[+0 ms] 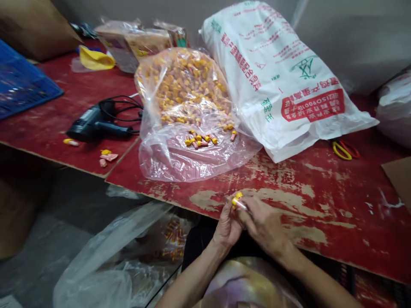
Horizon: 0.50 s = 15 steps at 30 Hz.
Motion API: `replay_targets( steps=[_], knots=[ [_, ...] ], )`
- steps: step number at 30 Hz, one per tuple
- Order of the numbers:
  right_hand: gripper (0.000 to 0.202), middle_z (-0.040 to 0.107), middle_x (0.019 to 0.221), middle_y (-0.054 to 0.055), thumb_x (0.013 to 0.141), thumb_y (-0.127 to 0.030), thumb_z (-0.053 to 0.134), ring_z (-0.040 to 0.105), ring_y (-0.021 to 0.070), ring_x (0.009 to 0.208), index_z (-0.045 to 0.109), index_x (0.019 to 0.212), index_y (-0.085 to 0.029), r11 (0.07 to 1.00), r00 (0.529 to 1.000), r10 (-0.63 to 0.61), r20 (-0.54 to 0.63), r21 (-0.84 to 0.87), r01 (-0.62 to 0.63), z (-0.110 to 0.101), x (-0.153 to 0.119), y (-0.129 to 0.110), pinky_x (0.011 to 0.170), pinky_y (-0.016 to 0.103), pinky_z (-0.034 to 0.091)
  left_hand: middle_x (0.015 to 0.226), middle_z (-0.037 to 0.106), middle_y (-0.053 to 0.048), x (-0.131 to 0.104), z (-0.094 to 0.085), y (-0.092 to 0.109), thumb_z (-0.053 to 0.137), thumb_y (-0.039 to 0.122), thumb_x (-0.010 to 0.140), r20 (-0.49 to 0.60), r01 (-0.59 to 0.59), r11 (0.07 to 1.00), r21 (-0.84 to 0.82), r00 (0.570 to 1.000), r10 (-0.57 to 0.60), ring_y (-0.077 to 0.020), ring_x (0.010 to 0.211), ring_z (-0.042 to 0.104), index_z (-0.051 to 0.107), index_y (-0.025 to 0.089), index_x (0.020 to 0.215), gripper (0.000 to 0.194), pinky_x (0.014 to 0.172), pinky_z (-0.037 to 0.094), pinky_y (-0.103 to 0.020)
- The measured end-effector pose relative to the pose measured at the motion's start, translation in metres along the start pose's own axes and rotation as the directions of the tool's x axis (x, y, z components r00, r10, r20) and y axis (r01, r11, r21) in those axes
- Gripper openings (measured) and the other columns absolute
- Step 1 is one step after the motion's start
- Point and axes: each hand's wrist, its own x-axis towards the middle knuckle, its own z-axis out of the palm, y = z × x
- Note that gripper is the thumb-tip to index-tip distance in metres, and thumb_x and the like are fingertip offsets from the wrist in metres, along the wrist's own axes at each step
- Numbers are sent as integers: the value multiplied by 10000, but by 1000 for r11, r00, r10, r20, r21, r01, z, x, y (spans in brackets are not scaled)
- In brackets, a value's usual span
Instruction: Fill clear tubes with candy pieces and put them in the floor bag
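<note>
Close together at the table's front edge, my left hand [227, 226] and my right hand [266, 222] are both closed around small yellow-capped tubes [240, 204]. Two yellow caps show between the fingers, and one clear tube points toward my right hand. How the grip is shared between the hands is partly hidden. Ahead of them lies a large clear plastic bag [188, 87] full of similar tubes with yellow caps. Several loose capped tubes [201, 140] rest on the bag's spread-out mouth.
A white printed sack [272, 72] leans on the bag's right. On the red table [289, 184] are a heat gun [96, 122], yellow-and-red-handled scissors [343, 150] and stray pieces [107, 157]. A blue crate [25, 81] stands left. Below hangs a plastic bag [112, 256] containing more tubes.
</note>
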Motion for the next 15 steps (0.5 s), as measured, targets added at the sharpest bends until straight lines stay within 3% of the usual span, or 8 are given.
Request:
replay_targets(
  steps=[2, 4, 7, 9, 11, 12, 14, 15],
  knots=[
    [310, 662, 984, 126, 944, -313, 415, 626, 228, 826, 619, 1081, -124, 982, 983, -168, -69, -101, 160, 13, 3, -22, 677, 332, 493, 854, 692, -40, -1, -4, 9, 775, 282, 667, -30, -73, 997, -17, 997, 73, -152, 802, 657, 645, 130, 830, 258, 770, 519, -245],
    [311, 646, 1030, 142, 935, -290, 435, 622, 234, 874, 596, 1134, -113, 960, 956, -272, -109, -92, 263, 18, 7, -30, 702, 340, 507, 798, 684, -35, -9, -13, 28, 763, 247, 655, -47, -103, 995, 4, 994, 103, -148, 737, 651, 656, 134, 827, 233, 707, 518, -240],
    [255, 638, 997, 120, 935, -242, 449, 626, 190, 868, 603, 1107, -134, 957, 944, -285, -169, 10, 291, 14, 12, -18, 723, 296, 515, 764, 667, -35, -33, -41, 70, 758, 286, 632, -7, -150, 987, 64, 989, 150, -140, 604, 608, 664, 156, 942, 349, 539, 484, -235],
    [223, 639, 974, 101, 940, -222, 444, 633, 167, 844, 621, 1055, -148, 967, 951, -236, -198, 44, 249, 10, 13, 1, 724, 271, 513, 749, 652, -29, -52, -73, 100, 773, 289, 577, -23, -261, 959, 114, 964, 265, -126, 544, 569, 655, 167, 939, 399, 474, 451, -222],
    [219, 641, 954, 78, 947, -230, 441, 638, 148, 809, 634, 1022, -159, 981, 967, -163, -196, 68, 179, 8, 12, 23, 710, 253, 508, 733, 643, -23, -68, -111, 125, 753, 260, 561, -175, -350, 918, 183, 908, 381, -120, 536, 562, 640, 164, 901, 371, 473, 453, -219],
    [223, 642, 934, 68, 951, -249, 441, 639, 143, 789, 639, 1003, -162, 987, 973, -124, -194, 75, 141, 8, 10, 33, 697, 249, 506, 728, 641, -24, -73, -131, 134, 724, 244, 582, -293, -360, 900, 245, 857, 423, -127, 547, 572, 629, 162, 881, 324, 479, 460, -223],
    [251, 643, 894, 57, 960, -292, 429, 636, 146, 765, 644, 968, -162, 996, 979, -52, -195, 67, 66, 9, 6, 50, 681, 254, 500, 623, 602, -16, -78, -167, 144, 669, 217, 632, -519, -298, 877, 377, 716, 467, -136, 524, 573, 577, 150, 725, 147, 487, 467, -235],
    [268, 644, 882, 55, 963, -311, 421, 635, 150, 757, 643, 953, -162, 998, 979, -25, -202, 54, 37, 10, 4, 57, 675, 258, 496, 544, 552, 0, -78, -181, 145, 650, 212, 652, -578, -268, 870, 413, 661, 478, -135, 488, 555, 525, 156, 641, 137, 482, 464, -240]
  ],
)
